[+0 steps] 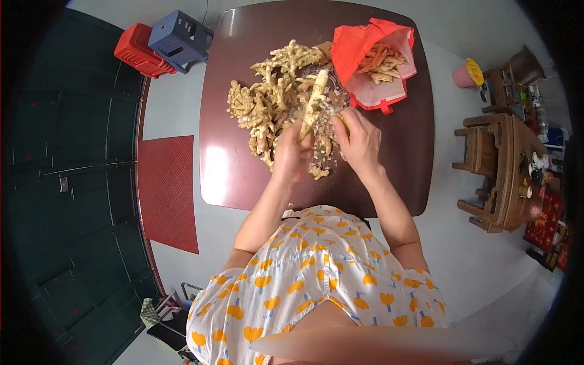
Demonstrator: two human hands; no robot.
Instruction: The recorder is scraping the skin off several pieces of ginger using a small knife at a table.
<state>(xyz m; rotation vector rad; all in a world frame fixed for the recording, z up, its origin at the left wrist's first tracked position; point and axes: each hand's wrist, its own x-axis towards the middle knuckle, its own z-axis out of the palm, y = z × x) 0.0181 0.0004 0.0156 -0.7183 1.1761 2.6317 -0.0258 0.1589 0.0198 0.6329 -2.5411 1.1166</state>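
My left hand (292, 153) grips the lower end of a long pale ginger-like root (314, 102), which points away from me over the table. Its upper part looks smooth and light, with rougher skin lower down. In my right hand (358, 137) is a small tool with a yellow handle (344, 123), held beside the root; its working end is blurred and I cannot tell its kind. A large heap of knobbly roots (267, 100) lies to the left and beyond my hands. Peelings and small pieces (326, 141) are scattered between my hands.
An open red bag (349, 50) holding more roots (381, 64) stands on the dark brown table (401, 159) at the far right. Blue (175, 36) and red (137, 50) plastic stools are beyond the left edge. Wooden furniture (506, 169) and a pink bin (464, 77) stand to the right.
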